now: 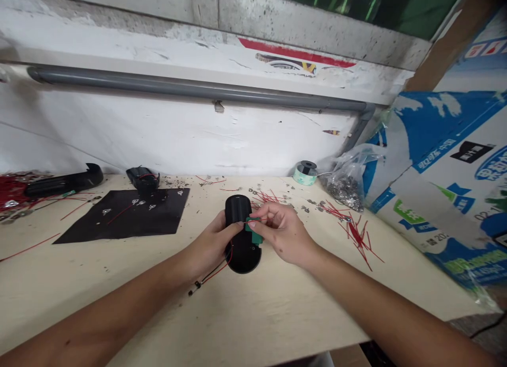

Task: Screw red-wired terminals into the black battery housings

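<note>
A black plastic housing [242, 259] with a rounded lower end is held above the table in front of me. My left hand [217, 237] is closed round its left side, the thumb lying across the front. At its right side, my right hand [283, 232] pinches a small green circuit board [256, 235] between thumb and fingers, close to my left thumb. A red wire runs over the board's upper part. Red and black wires [214, 272] hang from the housing below my left hand and end in a small connector [194, 288].
Cut red wires [358, 237] and small metal tabs lie at the right. A tape roll [304, 172] and a plastic bag of metal parts [344, 185] stand behind. Leftward are a black sheet [138, 219] and another black housing [65, 182]. A printed carton [447, 187] borders the right.
</note>
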